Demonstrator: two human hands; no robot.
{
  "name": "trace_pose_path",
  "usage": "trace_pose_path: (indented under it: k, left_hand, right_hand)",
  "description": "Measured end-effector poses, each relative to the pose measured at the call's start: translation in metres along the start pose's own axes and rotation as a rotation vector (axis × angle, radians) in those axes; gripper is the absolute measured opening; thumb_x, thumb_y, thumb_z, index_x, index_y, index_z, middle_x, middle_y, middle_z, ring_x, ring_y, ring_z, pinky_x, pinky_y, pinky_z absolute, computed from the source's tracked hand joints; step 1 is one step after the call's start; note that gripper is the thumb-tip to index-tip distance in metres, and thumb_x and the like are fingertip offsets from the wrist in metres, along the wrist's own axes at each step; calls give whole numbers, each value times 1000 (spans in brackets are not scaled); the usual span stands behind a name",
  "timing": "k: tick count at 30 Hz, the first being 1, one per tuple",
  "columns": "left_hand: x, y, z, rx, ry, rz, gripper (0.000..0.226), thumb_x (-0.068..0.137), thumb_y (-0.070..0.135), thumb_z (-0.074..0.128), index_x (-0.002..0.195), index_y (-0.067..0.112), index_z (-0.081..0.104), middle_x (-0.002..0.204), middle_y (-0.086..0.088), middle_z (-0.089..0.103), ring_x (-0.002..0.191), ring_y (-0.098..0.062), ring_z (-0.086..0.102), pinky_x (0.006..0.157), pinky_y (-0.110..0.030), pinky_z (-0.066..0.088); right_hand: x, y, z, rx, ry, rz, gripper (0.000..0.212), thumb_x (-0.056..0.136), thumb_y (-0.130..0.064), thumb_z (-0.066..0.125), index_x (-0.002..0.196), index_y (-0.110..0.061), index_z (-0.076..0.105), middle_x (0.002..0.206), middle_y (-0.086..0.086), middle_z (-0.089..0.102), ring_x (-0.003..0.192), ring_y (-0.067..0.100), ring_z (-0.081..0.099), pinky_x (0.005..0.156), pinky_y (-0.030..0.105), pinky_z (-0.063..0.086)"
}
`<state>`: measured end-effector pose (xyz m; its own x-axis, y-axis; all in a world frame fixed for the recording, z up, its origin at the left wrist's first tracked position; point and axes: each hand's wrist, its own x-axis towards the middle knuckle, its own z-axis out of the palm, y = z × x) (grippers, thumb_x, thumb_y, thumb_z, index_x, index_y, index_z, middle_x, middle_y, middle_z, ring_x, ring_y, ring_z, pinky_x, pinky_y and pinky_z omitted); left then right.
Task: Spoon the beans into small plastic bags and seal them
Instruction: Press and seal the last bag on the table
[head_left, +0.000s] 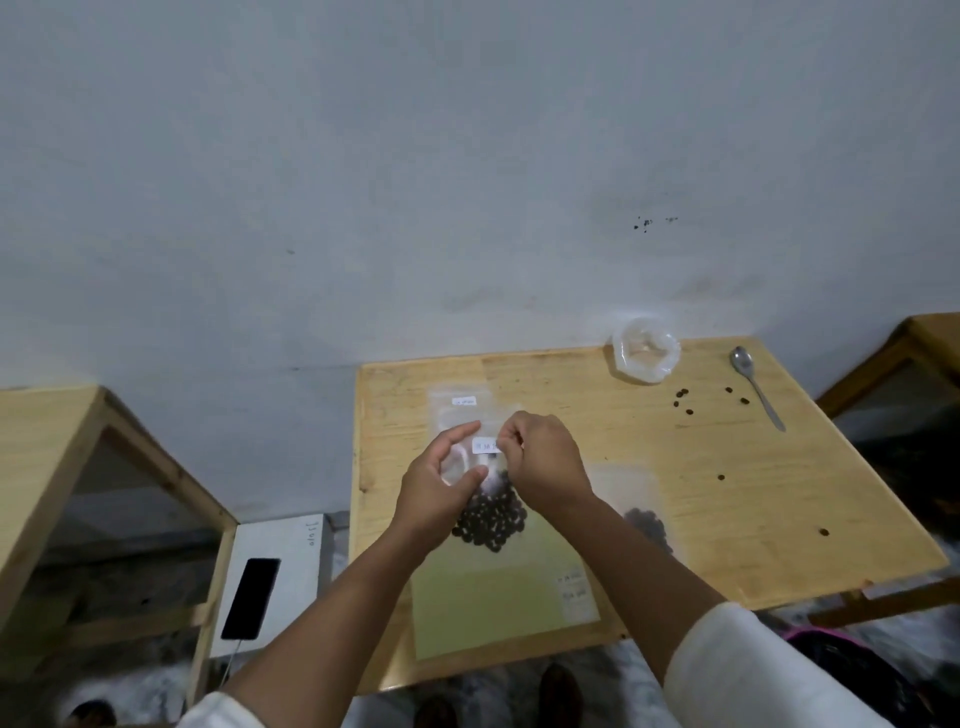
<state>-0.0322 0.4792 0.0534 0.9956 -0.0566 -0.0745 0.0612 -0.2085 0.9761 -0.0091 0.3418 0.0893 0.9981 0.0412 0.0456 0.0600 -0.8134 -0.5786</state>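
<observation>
Head view: both hands (488, 467) pinch clear crinkly bag (488, 512) of dark round beans; wooden table (727, 519).

I see both forearms reaching forward, converging over the middle of the table (675, 519). Left hand (441, 488) curved, thumb and fingertips pinching the small plastic bag (485, 483). Right hand (545, 457) fisted, fingers pinching the bag's top edge. White sleeves at both elbows.

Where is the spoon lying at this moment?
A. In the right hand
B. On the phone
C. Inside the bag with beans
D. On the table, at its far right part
D: the spoon lies on the table near the far right corner, apart from both hands.
</observation>
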Motion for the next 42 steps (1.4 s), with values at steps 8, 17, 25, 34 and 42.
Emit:
trace_pose_path:
  k: [8,17,25,34,42]
  left_hand:
    - [3,14,-8,-73,145,-11,22,90,34,60,110,41,60,109,29,57,109,4,49,88,-18,35]
    - [29,22,-11,-122,342,-65,14,92,26,58,98,37,65,97,26,62,93,8,54,75,-12,41]
    - [57,21,-6,-67,378,-89,18,92,22,56,97,37,65,99,25,63,98,1,57,82,-18,44]
    - [93,15,-1,-30,399,-91,19,93,23,55,95,39,65,97,29,63,94,12,53,79,-10,38]
    - [113,-15,2,-55,410,-182,27,97,16,44,105,30,65,103,17,63,99,-3,55,76,-12,40]
  right_hand:
    - [7,-20,0,-89,52,-78,11,92,-20,51,89,-12,58,88,5,58,91,18,46,70,27,33]
    - [5,-10,36,-229,274,-451,34,91,-25,54,115,-4,65,71,7,54,64,19,47,50,27,41]
    - [46,8,36,-292,306,-410,47,71,-2,68,117,-2,61,76,9,59,64,21,53,49,28,47]
    - [76,20,38,-312,253,-491,50,69,-13,39,113,-7,62,78,6,55,68,19,49,49,26,43]
    - [83,54,47,218,-26,-174,39,86,-31,53,122,-19,62,91,6,58,78,11,49,68,8,35]
